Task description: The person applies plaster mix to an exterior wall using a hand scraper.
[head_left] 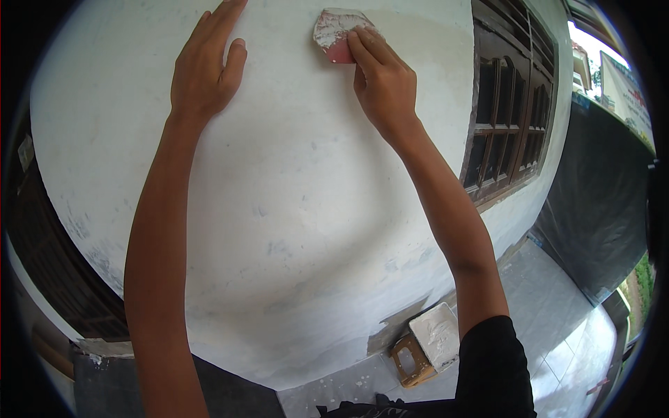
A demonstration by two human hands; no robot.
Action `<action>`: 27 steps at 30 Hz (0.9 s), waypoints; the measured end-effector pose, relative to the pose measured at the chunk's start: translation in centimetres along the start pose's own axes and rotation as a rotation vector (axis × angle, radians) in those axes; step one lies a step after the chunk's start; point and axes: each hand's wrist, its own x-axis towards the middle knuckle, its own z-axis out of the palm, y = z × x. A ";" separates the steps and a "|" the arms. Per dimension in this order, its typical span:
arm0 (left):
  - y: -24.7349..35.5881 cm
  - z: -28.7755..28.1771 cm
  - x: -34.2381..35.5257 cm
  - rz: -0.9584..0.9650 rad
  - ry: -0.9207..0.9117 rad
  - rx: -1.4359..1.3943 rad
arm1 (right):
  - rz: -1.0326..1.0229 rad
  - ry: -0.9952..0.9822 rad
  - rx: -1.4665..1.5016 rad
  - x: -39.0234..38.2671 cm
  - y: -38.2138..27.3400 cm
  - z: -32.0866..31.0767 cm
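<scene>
My right hand [387,83] is closed on a small red putty scraper [339,50], whose upper part is smeared with white putty. The scraper is held up at the pale wall [300,181], near the top of the view. To its left, my left hand [204,73] lies against the wall with fingers stretched out and the thumb apart, holding nothing. Its fingertips run out of the view at the top. Grey smudges and patches mark the wall below both hands.
A dark wooden window [512,111] is set in the wall at right. On the tiled floor [536,292], a tray of white putty [437,334] rests on a brown stool [410,361]. A dark sheet [592,195] hangs at far right, and dark woodwork [63,244] stands at left.
</scene>
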 end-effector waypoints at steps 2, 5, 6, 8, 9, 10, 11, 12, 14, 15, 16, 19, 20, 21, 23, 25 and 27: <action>0.0 -0.1 -0.1 -0.015 0.001 0.030 | -0.025 -0.031 -0.012 -0.6 -1.1 0.0; 0.2 -0.5 0.0 -0.024 -0.013 0.025 | -0.046 -0.108 0.030 -2.0 -2.8 -1.1; 0.1 -0.4 0.0 -0.023 -0.012 0.028 | -0.046 -0.106 0.031 -2.8 -3.2 -1.5; 0.1 -0.1 -0.1 -0.025 -0.006 0.017 | -0.034 -0.165 0.069 -4.0 -3.6 -2.8; 0.0 -0.2 -0.1 -0.025 -0.007 0.018 | -0.029 -0.177 0.096 -4.3 -4.0 -3.6; 0.1 -0.2 -0.1 -0.023 -0.010 0.019 | -0.031 -0.175 0.099 -4.5 -4.1 -4.3; 0.0 -0.2 -0.1 -0.022 -0.013 0.021 | -0.014 -0.166 0.161 -4.3 -4.2 -4.9; -0.3 -0.3 -0.3 -0.023 -0.013 0.027 | 0.003 -0.157 0.225 -3.9 -4.3 -5.3; -0.2 -0.1 -0.1 0.022 -0.003 0.023 | 0.038 -0.053 0.178 -2.0 -3.2 -5.6; -0.1 0.0 0.0 0.023 -0.002 0.019 | 0.060 -0.010 0.144 -1.2 -2.2 -5.0; 0.0 0.1 -0.1 0.008 -0.001 0.020 | 0.055 0.020 0.098 -0.4 -1.1 -4.3; 0.0 -0.1 -0.2 -0.007 -0.004 0.023 | 0.032 0.051 0.016 1.1 0.6 -2.1; 0.0 0.0 -0.2 -0.009 -0.005 0.016 | 0.029 0.012 -0.015 1.4 0.9 -1.6; -0.1 0.3 -0.1 -0.007 -0.003 0.014 | 0.026 -0.028 -0.048 1.4 1.0 -1.4; -0.6 0.4 -0.1 0.066 0.056 0.035 | 0.020 -0.052 -0.059 0.5 0.2 -0.8; -0.7 0.6 -0.2 0.068 0.065 0.041 | 0.010 -0.096 -0.073 -0.6 -0.9 -1.1; -0.6 0.5 -0.2 0.070 0.077 0.042 | 0.021 -0.120 -0.048 -1.8 -2.1 -2.1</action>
